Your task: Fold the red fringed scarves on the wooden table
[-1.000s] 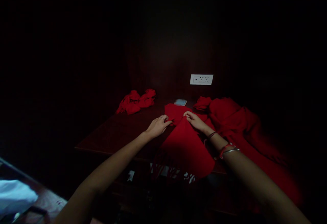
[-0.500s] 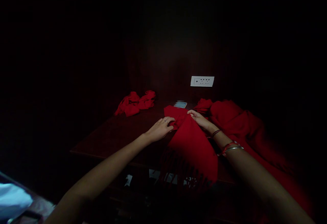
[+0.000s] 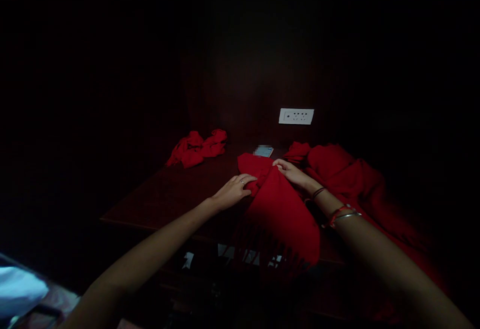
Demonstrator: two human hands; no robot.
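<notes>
A red fringed scarf lies over the front of the dark table, its tassels hanging past the edge. Thumb and fingers of my right hand pinch it at a peak near its upper end. To the left, my left hand, with a ring on one finger, has its curved fingers and thumb around a gathered, twisted part of the same scarf. From the two hands the cloth fans downward in a wide flap. Another portion of it rests flat on the tabletop behind the hands.
A crumpled red cloth sits at the table's back left. More red fabric is heaped on the right. Behind the scarf lies a phone, its screen partly blurred. A white socket panel is on the dark wall.
My left hand's fingers have loosened and straightened slightly on the gathered cloth. My right hand keeps its pinch, moving slightly left and up in view. The whole view has shifted a little.
</notes>
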